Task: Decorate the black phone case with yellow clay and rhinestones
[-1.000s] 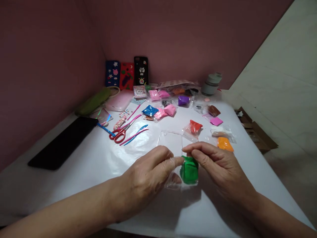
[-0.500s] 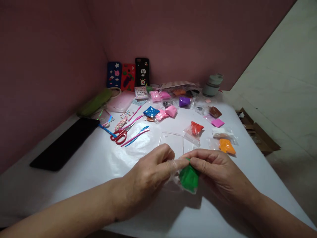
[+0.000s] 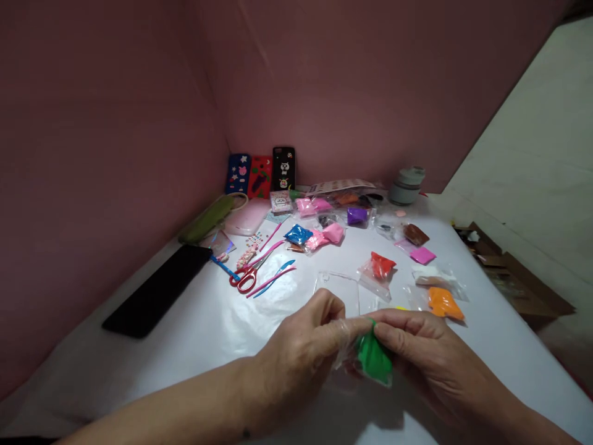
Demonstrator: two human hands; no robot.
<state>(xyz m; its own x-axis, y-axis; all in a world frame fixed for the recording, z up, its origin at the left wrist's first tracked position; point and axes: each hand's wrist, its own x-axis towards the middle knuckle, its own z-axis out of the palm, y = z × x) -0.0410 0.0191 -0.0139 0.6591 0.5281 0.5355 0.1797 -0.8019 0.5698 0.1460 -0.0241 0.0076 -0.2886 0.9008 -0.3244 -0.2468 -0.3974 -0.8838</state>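
Note:
Low over the white table (image 3: pixel 194 334), both my hands grip a small clear bag of green clay (image 3: pixel 374 361). My left hand (image 3: pixel 306 352) pinches the bag's top edge from the left. My right hand (image 3: pixel 417 352) pinches the same edge from the right, its fingers curled over the clay. Just beyond my fingers a clear phone case (image 3: pixel 340 289) lies flat. A bag of red clay (image 3: pixel 380 266) and a bag of orange clay (image 3: pixel 443 303) lie close by, to the right.
Red scissors (image 3: pixel 248 278) and pink and blue plastic tools (image 3: pixel 273 281) lie left of centre. A black flat thing (image 3: pixel 157 300) is at the far left. Several clay bags, three decorated phone cases (image 3: pixel 262 173) and a grey jar (image 3: pixel 406 185) stand at the back. A cardboard box (image 3: pixel 514 278) sits beyond the right edge.
The view has tilted, so everything sits lower and further right in the frame. My hands have closed tighter round the green clay bag, which is now scrunched and tilted between my fingers.

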